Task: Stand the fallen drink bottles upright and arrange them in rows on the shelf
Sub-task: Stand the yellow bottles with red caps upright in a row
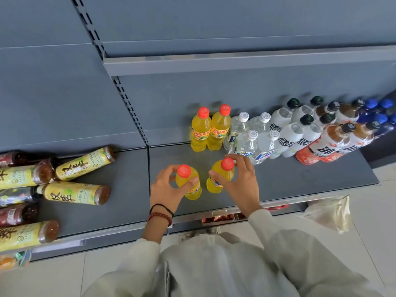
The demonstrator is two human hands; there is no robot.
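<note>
Bottles must stand in rows on the shelf (310,179). At 9 o'clock the tea bottles (72,192) lie fallen. At 12 o'clock two yellow bottles (210,131) stand at the back. Centre: the left hand (169,187) wraps one yellow bottle (189,181), the right hand (240,179) pinches the other (220,176) near its cap. I advise to push both straight toward 12 o'clock, keeping them upright, until they stand just before the back pair.

shelf (278,181) grey | upright bottles (278,133) back-R | tea bottles (72,192) lying L
</note>
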